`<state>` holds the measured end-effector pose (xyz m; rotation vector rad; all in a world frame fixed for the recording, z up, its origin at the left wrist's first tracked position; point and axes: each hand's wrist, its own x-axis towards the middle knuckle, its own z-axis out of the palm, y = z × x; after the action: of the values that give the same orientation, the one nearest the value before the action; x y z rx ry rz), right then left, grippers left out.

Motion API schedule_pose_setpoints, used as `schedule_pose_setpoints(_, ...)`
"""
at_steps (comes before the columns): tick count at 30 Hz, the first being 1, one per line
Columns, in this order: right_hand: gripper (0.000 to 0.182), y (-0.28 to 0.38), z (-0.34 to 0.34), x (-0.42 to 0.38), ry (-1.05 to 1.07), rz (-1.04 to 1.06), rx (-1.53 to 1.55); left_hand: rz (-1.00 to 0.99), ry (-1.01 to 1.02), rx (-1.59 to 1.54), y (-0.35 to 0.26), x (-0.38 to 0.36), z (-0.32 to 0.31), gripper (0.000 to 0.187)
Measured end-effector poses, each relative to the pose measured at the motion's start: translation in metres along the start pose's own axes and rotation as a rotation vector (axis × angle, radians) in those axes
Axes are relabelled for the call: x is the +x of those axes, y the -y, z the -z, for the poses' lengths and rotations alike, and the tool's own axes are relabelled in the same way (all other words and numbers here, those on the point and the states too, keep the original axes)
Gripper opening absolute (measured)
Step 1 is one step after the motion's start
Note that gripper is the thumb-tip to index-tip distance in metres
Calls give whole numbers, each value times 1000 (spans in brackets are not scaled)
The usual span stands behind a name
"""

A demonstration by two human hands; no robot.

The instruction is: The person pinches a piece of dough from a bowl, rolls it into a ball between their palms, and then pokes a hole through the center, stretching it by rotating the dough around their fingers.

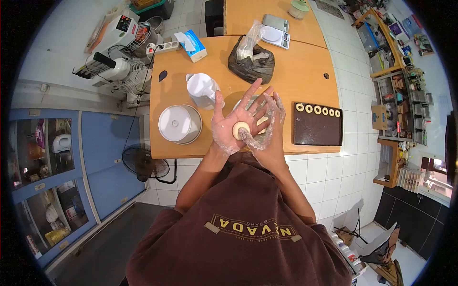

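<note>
A small round piece of pale dough (241, 130) lies on the upturned palm of my left hand (230, 125), whose fingers are spread. My right hand (268, 136) is beside it, with its thumb touching the dough and its other fingers stretched out. Both hands are coated with whitish dough or flour. Behind the fingers, a bowl is partly hidden. To the right is a dark tray (317, 129) with a row of several dough rings (317, 109) along its far edge.
On the wooden table (305, 66) stand a white lidded container (177, 125), a white pitcher (202, 88), a black plastic bag (251, 64), a tissue box (192, 46) and a white scale (275, 37). A black fan (143, 162) is at the table's left.
</note>
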<state>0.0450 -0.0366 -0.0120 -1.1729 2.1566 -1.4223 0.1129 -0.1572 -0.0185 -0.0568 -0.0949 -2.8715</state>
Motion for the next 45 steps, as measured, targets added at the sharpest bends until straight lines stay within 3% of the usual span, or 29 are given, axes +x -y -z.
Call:
schedule_pose_setpoints(7, 100, 5, 1, 2, 14, 29, 21, -31, 9, 52, -6, 1, 1, 104)
schedule_pose_setpoints(10, 100, 2, 1, 2, 21, 9, 14, -67, 70, -85, -5, 2, 4, 105)
schedule_pose_setpoints(13, 99, -3, -4, 3, 27, -3, 71, -101, 28, 118, -4, 2, -3, 106)
schedule_pose_setpoints(32, 93, -12, -11, 8, 27, -17, 158, -76, -2, 115, -9, 5, -1, 107)
schedule_pose_setpoints(35, 94, -7, -8, 7, 30, -16, 32, -65, -2, 100, -11, 5, 1, 107)
schedule_pose_setpoints(38, 102, -5, -7, 7, 47, -23, 125, -73, 1, 92, -9, 5, 0, 107)
schedule_pose_setpoints(45, 100, -10, -10, 6, 39, -39, 193, -99, 16, 112, -6, 2, -3, 107)
